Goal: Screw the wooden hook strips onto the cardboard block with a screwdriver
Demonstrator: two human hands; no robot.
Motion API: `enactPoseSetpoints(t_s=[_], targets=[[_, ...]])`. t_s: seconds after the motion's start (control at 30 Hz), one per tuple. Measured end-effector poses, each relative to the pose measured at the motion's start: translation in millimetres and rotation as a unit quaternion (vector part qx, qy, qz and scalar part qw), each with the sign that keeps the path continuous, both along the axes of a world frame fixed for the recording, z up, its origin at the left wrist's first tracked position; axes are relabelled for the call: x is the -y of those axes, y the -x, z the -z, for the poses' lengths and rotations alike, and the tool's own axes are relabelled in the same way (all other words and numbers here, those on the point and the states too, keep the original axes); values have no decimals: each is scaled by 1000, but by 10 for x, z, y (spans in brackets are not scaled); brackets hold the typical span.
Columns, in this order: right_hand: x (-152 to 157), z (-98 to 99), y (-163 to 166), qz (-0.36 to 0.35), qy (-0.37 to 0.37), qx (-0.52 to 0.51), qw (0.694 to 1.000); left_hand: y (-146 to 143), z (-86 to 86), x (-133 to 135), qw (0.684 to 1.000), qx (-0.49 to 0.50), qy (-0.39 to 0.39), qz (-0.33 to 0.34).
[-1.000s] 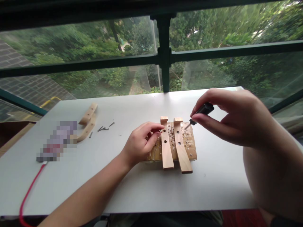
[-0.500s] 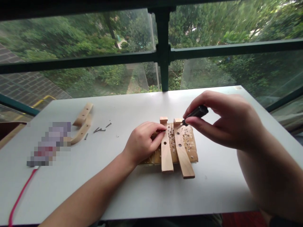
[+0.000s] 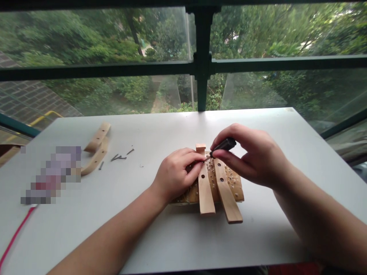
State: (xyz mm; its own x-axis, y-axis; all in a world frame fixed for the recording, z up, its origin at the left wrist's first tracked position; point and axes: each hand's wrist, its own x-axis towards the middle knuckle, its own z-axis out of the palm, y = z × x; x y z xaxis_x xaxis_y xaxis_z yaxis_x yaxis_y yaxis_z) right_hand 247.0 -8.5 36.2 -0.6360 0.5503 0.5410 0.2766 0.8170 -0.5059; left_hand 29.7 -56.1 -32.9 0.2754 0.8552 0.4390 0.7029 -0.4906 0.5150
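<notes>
My right hand grips a black-handled screwdriver, its thin shaft slanting down left to the fingertips of my left hand. Those fingers are pinched together over the upper part of the left wooden hook; whatever lies between them is too small to make out. A lower hole shows in this hook. Beside it is a second wooden hook with two dark holes or screw heads along it. Both hooks rest across a brown, tape-wrapped block, its surface dotted with small pale, torn bits.
Two more curved wooden pieces lie at the left of the white table. Several loose screws lie near them. A pixelated object with a red cord is at far left. Windows stand behind the table.
My right hand has moved left with the screwdriver, its tip passing from the right hook to my left fingertips at the left hook. My left hand keeps its pinch. The view has shifted slightly.
</notes>
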Motion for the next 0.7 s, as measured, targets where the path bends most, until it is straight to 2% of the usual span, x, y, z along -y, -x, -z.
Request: enactPoseSetpoints(t_s=[0.27,0.43,0.7], targets=[[-10,7,75,3,3,-19,1000,20,74,-20,999,29,-21,6],[-20,0,129,0,-26,-16,1000,18,82,-15,999,33,-27,5],[-24,28,159,-4,-11,0,1000,15,75,-18,999,40,-12,10]])
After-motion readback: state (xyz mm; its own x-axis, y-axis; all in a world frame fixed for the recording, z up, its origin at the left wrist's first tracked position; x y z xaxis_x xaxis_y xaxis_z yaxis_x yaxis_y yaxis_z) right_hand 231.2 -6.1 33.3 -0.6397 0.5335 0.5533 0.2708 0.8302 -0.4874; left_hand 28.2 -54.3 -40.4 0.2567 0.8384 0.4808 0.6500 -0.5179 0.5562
